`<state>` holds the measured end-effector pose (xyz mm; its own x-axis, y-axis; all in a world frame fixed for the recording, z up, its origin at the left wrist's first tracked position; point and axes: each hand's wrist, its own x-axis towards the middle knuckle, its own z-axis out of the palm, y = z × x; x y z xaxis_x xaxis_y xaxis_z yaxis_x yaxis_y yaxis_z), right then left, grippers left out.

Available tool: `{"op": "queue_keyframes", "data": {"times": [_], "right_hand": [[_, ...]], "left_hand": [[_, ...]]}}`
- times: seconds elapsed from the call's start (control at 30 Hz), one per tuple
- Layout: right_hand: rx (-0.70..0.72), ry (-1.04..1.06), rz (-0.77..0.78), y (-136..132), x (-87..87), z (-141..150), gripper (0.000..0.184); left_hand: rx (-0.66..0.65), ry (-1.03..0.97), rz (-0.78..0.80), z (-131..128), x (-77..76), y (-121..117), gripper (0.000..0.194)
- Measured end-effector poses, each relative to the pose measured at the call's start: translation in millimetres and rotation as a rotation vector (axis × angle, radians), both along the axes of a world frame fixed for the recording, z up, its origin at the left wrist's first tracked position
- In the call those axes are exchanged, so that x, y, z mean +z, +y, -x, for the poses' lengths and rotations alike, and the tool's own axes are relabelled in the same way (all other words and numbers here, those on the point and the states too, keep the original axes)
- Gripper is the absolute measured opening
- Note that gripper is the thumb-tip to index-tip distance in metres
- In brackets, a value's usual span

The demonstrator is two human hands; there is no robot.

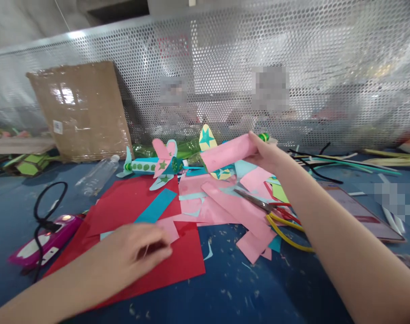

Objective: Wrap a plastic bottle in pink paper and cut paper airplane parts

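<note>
My right hand (264, 155) grips a plastic bottle wrapped in pink paper (227, 150), tilted above the paper scraps, its green cap showing past my fingers. My left hand (146, 247) hovers over or rests on red paper sheets (188, 258), loosely curled with a gap between thumb and fingers and nothing visible in it. Just beyond it lie a blue paper strip (157, 204) and a pale pink piece. Behind these stands a decorated paper-and-bottle airplane (147, 166) with pink and light-blue parts. A yellow oval with a blue star (207, 137) rises behind the pink bottle.
Scissors (271, 209) with yellow handles lie on pink paper scraps (239, 211) below my right arm. A magenta glue gun (49, 240) with a black cord is at left, near a clear plastic bottle (98, 175). Cardboard (83, 112) leans against a perforated metal screen (225, 58).
</note>
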<state>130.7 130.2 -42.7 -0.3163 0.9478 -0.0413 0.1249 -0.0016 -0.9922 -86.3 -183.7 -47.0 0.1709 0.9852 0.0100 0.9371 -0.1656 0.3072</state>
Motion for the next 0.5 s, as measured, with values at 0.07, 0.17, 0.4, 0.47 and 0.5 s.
{"op": "queue_keyframes", "data": {"times": [0.07, 0.17, 0.4, 0.47, 0.5], "right_hand": [[0.044, -0.133, 0.014, 3.1, -6.6, -2.0, 0.033], [0.095, -0.417, 0.004, 6.5, -5.8, -11.4, 0.031], [0.546, -0.831, -0.306, -29.6, 29.5, -6.1, 0.015], [0.808, -0.857, -0.39, -51.9, 34.1, 5.7, 0.007], [0.898, -0.888, -0.43, -62.7, 34.4, 12.0, 0.011]], "left_hand": [[-0.018, 0.034, 0.015, -7.8, 5.7, 40.6, 0.019], [-0.12, 0.138, 0.049, -15.1, 4.3, 84.7, 0.004], [-0.168, 0.122, 0.112, -2.8, -4.5, 110.1, 0.006], [-0.181, 0.091, 0.121, -1.8, -4.3, 106.5, 0.005], [-0.192, 0.073, 0.126, -2.8, -4.7, 103.1, 0.004]]}}
